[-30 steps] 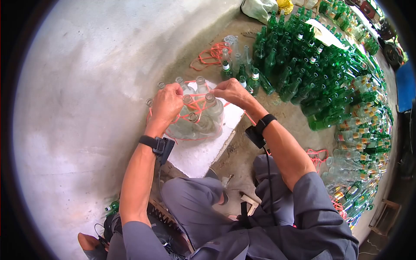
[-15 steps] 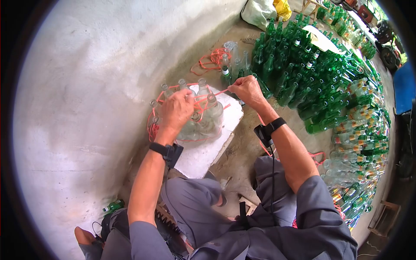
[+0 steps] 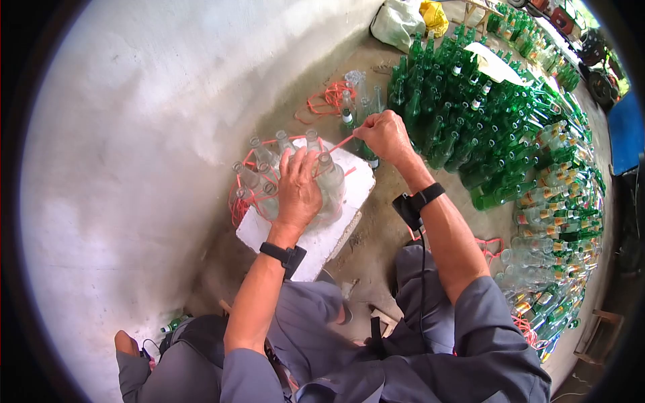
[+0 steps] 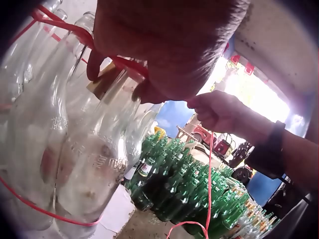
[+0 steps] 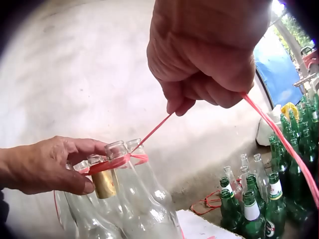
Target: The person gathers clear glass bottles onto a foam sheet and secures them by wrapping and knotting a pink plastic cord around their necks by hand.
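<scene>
Several clear glass bottles stand bundled upright on a white block, with pink plastic string around their necks and lower sides. My right hand pinches the pink string and holds it taut, up and away from the bundle. A loose tail of it hangs from that fist in the right wrist view. My left hand grips among the bottle necks, thumb on the near side and fingers over the far side. Between its thumb and fingers, a gold-coloured band shows on one neck.
A large crowd of green bottles covers the floor to the right. A heap of pink string lies behind the block, near a few clear bottles. A pale wall rises on the left. White and yellow sacks stand at the back.
My right hand has drawn the string up and away from the bundle, pulling it taut. My left hand has moved right across the bundle onto the near-right bottle necks.
</scene>
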Motion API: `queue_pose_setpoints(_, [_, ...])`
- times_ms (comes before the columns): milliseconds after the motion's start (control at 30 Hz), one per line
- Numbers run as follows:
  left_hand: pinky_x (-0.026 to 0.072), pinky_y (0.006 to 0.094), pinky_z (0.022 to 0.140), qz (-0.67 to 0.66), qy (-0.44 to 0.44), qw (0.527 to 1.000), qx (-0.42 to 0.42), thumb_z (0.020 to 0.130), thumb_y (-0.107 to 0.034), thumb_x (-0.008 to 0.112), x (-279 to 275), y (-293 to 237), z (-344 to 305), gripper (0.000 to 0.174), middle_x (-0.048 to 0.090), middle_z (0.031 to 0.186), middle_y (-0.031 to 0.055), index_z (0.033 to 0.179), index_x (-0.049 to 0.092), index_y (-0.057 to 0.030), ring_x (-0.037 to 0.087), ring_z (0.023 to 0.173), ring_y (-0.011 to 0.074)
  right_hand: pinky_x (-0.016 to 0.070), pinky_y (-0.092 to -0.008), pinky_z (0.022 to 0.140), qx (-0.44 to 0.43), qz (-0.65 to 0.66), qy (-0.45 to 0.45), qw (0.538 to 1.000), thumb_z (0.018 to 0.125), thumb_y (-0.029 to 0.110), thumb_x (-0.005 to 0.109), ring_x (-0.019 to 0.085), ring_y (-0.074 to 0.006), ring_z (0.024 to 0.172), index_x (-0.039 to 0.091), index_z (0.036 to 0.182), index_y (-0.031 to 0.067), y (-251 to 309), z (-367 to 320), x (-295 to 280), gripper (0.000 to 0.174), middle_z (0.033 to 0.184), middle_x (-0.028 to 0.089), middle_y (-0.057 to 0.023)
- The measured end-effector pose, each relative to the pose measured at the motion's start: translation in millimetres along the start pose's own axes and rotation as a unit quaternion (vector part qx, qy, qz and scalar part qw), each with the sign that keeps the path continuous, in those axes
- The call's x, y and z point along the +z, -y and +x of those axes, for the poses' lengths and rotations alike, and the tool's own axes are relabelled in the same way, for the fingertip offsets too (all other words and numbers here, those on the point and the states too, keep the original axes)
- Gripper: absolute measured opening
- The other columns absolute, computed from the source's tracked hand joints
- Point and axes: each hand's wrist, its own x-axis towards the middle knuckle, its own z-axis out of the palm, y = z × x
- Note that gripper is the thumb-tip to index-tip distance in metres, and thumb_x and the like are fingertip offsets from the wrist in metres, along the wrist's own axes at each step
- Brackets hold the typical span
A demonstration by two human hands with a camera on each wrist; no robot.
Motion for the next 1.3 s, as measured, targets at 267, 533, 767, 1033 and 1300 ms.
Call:
queue_pose_setpoints(267, [0.0355,0.0519,0.115,-0.004,0.015,1.000,-0.014,0.077,0.005,0.057,-4,-3,-1,0.055,0.052,0.137,0.0185,0.131,0.059,-0.0022,0.040,0.134,0.0472,0.0555,-0.0418,0.077,0.042,0.004,-0.006,0.999,0.073,0.025,0.082,0.071,-0.0357,0.077,0.078,0.083,0.0017,-17,0,7,0.026,0.078,0.072,-0.0216])
queue_pose_setpoints(533, [0.0361,0.0527,0.114,-0.016,0.014,1.000,-0.013,0.078,0.003,0.061,-2,1,-2,0.053,0.051,0.139,0.0179,0.131,0.060,-0.0031,0.040,0.135,0.0462,0.0548,-0.0401,0.069,0.036,0.033,-0.006,0.999,0.073,0.026,0.082,0.069,-0.0296,0.066,0.078,0.079,0.0000,-24,0,5,0.027,0.068,0.070,-0.0194])
queue_pose_setpoints(767, [0.0315,0.0488,0.118,0.027,-0.008,0.998,-0.047,0.077,-0.002,0.068,-20,-30,-14,0.051,0.051,0.145,0.0173,0.127,0.063,-0.0026,0.036,0.142,0.0421,0.0513,-0.0385,0.062,0.040,0.032,0.070,0.996,0.075,0.025,0.080,0.062,-0.0204,0.059,0.075,0.076,-0.0029,-23,-19,-14,0.028,0.059,0.064,-0.0132])
queue_pose_setpoints(1033, [0.0475,0.0461,0.103,-0.292,-0.026,0.955,-0.049,0.082,0.003,0.063,2,-91,-3,0.050,0.054,0.137,0.0246,0.131,0.054,0.0028,0.056,0.122,0.0417,0.0441,-0.0311,0.053,-0.033,0.033,0.173,0.984,0.084,0.019,0.072,0.049,-0.0072,0.058,0.074,0.080,-0.0053,-1,-41,-23,0.024,0.058,0.060,-0.0032])
queue_pose_setpoints(1300, [0.0527,0.0490,0.072,-0.337,-0.036,0.938,-0.068,0.092,0.003,0.054,34,-81,9,0.027,0.066,0.100,0.0264,0.120,0.053,0.0013,0.065,0.090,0.0445,0.0498,-0.0347,0.060,-0.034,0.070,0.226,0.971,0.085,0.025,0.069,0.057,-0.0141,0.061,0.074,0.085,-0.0029,-13,-40,-14,0.029,0.062,0.062,-0.0120])
